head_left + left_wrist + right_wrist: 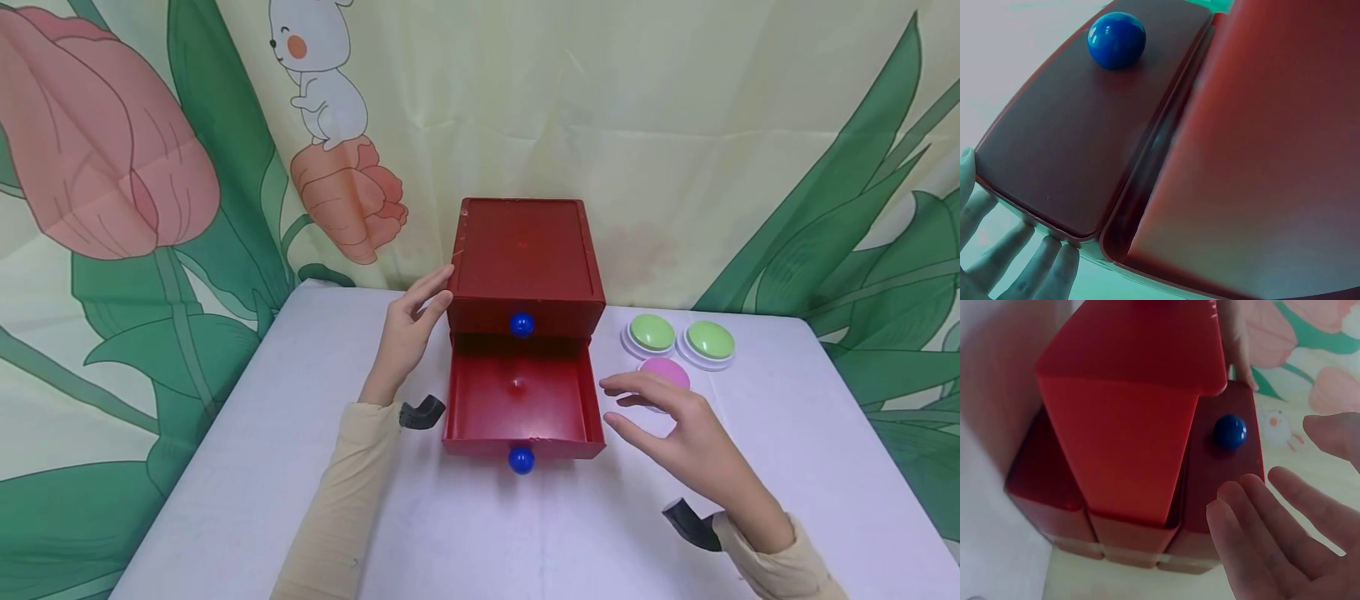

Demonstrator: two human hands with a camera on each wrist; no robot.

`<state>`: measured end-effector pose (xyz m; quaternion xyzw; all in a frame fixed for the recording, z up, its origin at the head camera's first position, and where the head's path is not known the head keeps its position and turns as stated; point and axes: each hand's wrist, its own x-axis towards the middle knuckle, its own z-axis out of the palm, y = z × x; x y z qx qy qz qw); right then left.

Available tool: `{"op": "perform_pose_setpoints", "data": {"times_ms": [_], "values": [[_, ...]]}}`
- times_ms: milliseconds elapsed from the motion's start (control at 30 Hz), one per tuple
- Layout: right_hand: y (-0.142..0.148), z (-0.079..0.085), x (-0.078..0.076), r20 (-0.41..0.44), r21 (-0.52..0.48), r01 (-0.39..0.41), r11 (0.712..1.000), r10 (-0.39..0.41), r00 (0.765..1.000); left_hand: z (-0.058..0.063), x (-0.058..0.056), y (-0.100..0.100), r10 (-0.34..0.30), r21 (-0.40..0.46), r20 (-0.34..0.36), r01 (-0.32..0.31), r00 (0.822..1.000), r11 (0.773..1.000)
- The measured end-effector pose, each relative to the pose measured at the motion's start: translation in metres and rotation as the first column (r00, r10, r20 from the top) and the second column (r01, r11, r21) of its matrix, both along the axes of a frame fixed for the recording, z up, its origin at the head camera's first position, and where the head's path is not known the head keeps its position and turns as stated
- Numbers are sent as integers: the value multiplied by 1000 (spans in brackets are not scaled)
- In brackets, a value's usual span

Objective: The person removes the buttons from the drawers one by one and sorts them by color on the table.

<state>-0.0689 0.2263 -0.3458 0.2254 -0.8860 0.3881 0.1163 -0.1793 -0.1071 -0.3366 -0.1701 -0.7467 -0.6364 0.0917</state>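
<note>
A dark red drawer cabinet [525, 250] stands at the back of the table, with a blue knob [522, 325] on its top drawer, which is closed. Below that, a red drawer [480, 448] is pulled well out, bare inside, and its own blue knob [521, 460] faces the front. My left hand [401, 337] rests its fingertips against the cabinet's upper left side; in the left wrist view the fingers [1047, 269] spread along that side. Beside the pulled-out drawer on the right, my right hand [686, 429] hovers with loosely bent fingers and thumb apart, holding nothing.
Two green-topped round buttons [711, 340] with white bases sit right of the cabinet. A pink one [664, 372] is partly covered by my right hand. Behind the white table [225, 500] hangs a printed curtain [637, 125]. Black curved pieces [422, 413] stick out at both wrists.
</note>
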Motion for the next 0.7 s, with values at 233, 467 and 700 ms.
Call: {"op": "perform_pose_setpoints", "data": {"times_ms": [233,467,700], "values": [[-10,6,7,85,-71,-72,995,78,993,1,0,0,3,-9,11,-3,1000,1000],[-19,7,11,112,-100,-123,987,134,985,2,1,0,5,-10,13,-5,1000,1000],[-26,6,19,160,-96,-172,980,185,970,2,2,0,3,-11,7,-3,1000,1000]]}}
